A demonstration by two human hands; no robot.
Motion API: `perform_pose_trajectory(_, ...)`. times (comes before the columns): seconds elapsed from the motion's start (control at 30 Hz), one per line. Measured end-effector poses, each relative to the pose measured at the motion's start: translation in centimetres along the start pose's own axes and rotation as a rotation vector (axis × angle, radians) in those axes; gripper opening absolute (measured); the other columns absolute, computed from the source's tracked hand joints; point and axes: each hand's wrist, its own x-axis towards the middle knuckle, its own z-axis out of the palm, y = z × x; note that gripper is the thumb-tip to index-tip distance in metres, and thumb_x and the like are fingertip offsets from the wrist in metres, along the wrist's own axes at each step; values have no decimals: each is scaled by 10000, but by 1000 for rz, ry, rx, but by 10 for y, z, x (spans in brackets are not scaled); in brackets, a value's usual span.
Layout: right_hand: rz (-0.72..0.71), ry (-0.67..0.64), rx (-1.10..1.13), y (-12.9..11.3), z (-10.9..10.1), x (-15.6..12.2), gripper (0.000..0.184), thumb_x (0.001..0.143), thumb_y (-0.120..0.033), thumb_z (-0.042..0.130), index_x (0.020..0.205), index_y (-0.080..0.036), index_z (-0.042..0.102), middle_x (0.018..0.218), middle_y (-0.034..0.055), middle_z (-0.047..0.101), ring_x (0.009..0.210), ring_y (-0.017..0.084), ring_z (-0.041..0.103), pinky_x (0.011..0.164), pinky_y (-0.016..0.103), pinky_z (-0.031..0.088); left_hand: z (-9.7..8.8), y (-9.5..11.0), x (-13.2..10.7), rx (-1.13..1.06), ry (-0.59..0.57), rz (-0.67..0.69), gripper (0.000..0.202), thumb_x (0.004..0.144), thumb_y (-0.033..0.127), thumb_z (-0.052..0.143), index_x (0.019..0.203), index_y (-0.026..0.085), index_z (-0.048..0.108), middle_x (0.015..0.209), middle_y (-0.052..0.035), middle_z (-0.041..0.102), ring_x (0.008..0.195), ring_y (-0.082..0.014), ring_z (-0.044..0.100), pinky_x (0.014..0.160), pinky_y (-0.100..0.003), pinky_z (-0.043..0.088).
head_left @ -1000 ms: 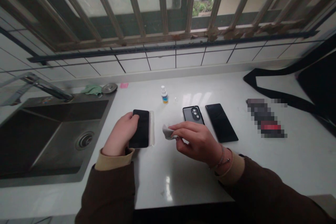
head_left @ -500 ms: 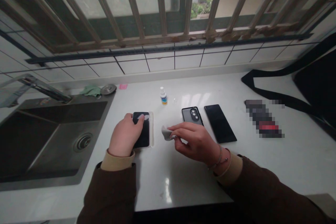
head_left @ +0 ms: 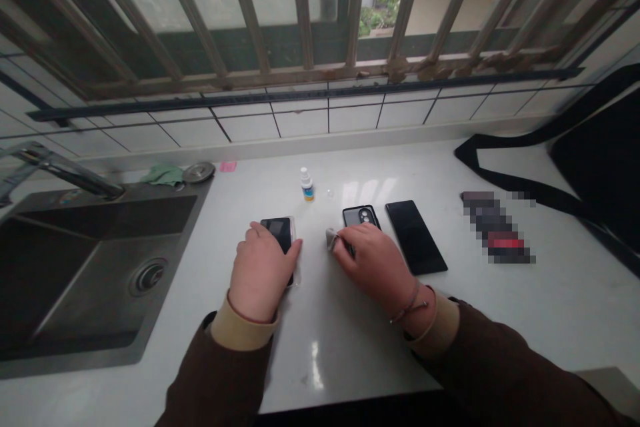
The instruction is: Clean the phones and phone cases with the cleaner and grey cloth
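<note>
Firstly, left hand (head_left: pixel 261 273), well apart from the right, covers a slim black smartphone (head_left: pixel 281 228), long axis toward 12 o'clock; whether it grips, unclear. Right hand (head_left: pixel 374 263) pinches a small grey cloth (head_left: pixel 331 239) just over a black-cased phone (head_left: pixel 361 215). At its 2 o'clock, a glossy black smartphone (head_left: pixel 416 237); between the hands at 12 o'clock, a small white dropper bottle (head_left: pixel 307 185).

I've got the left hand (head_left: pixel 263 267) flat down on a black phone (head_left: pixel 280 230), with a clear sheet (head_left: pixel 294 238) under it. The right hand (head_left: pixel 373 263) is pinching a grey cloth (head_left: pixel 331 239) at the fingertips, right by a phone in a black case (head_left: pixel 361 217). Just right of that hand lies a bare black phone (head_left: pixel 416 237). Ahead, between the hands, a small dropper bottle (head_left: pixel 307 185) stands upright. Left of the left hand, a steel sink (head_left: pixel 75 280).
</note>
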Motion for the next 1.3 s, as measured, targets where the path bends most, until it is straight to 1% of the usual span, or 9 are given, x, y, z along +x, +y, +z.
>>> perform_pose_trajectory(0.2, -25, -36, -55, 2, 3, 1, 269, 1044, -208, 627, 781, -208, 685, 791, 66, 752, 802, 242, 668, 842, 387, 505, 7, 23, -6, -75, 64, 97, 959, 1009, 587, 584, 1572, -170, 408, 1317, -391, 649, 1185, -459, 682, 1028, -500, 550)
perform_pose_trajectory(0.33, -22, -29, -50, 2, 4, 1, 260, 1034, -193, 639, 779, -206, 688, 796, 70, 751, 809, 240, 675, 821, 375, 500, 11, 23, -1, -78, 119, 111, 900, 1005, 581, 594, 1548, -126, 469, 1287, -355, 663, 1161, -450, 673, 1025, -509, 547)
perform_pose_trajectory(0.5, -76, -62, 14, 2, 5, 2, 233, 1032, -168, 642, 809, -193, 705, 831, 78, 768, 845, 241, 690, 852, 372, 518, 8, 18, 0, -75, 126, 105, 892, 1013, 594, 586, 1536, -121, 480, 1251, -345, 665, 1171, -455, 653, 1023, -511, 535)
perform_pose_trajectory(0.63, -113, -56, 66, 2, 4, 2, 232, 1044, -180, 632, 824, -195, 702, 840, 72, 771, 864, 247, 685, 875, 379, 522, 6, 15, -2, -96, 164, 92, 852, 1018, 631, 573, 1534, -44, 517, 1275, -319, 664, 1180, -473, 622, 964, -545, 552)
perform_pose_trajectory(0.8, -22, 85, -24, 7, 0, 2, 249, 1034, -193, 617, 792, -215, 671, 808, 70, 728, 820, 248, 651, 788, 373, 495, 9, 13, 1, -340, 278, 231, 534, 1046, 521, 575, 1393, 125, 664, 1553, -259, 571, 1377, -460, 535, 1167, -585, 449)
perform_pose_trajectory(0.9, 39, 118, -150, 15, -6, 5, 263, 1039, -209, 608, 782, -214, 667, 797, 78, 715, 803, 251, 635, 771, 378, 477, 11, 14, 2, -513, 306, 366, 419, 1058, 452, 581, 1324, 156, 712, 1457, -234, 642, 1371, -419, 563, 1221, -563, 418)
perform_pose_trajectory(1.03, 157, 54, -317, 28, -11, 8, 243, 1056, -257, 609, 870, -185, 749, 968, 137, 738, 885, 267, 652, 819, 387, 477, 14, 17, 2, -701, 334, 481, 265, 1035, 349, 644, 1192, 175, 767, 1279, -190, 724, 1239, -374, 652, 1159, -560, 493)
perform_pose_trajectory(1.13, 235, -23, -344, 31, -12, 9, 248, 1074, -287, 592, 958, -183, 785, 1051, 155, 724, 953, 271, 671, 817, 366, 472, 17, 19, 0, -673, 376, 546, 217, 1040, 282, 642, 1154, 147, 767, 1205, -171, 742, 1147, -336, 690, 1072, -541, 563)
perform_pose_trajectory(1.3, 288, -77, -320, 28, -11, 9, 263, 1089, -292, 562, 1000, -188, 787, 1017, 136, 730, 877, 248, 683, 757, 347, 462, 19, 21, -3, -638, 368, 640, 193, 1047, 265, 651, 1097, 123, 772, 1132, -158, 747, 1069, -310, 692, 986, -518, 597)
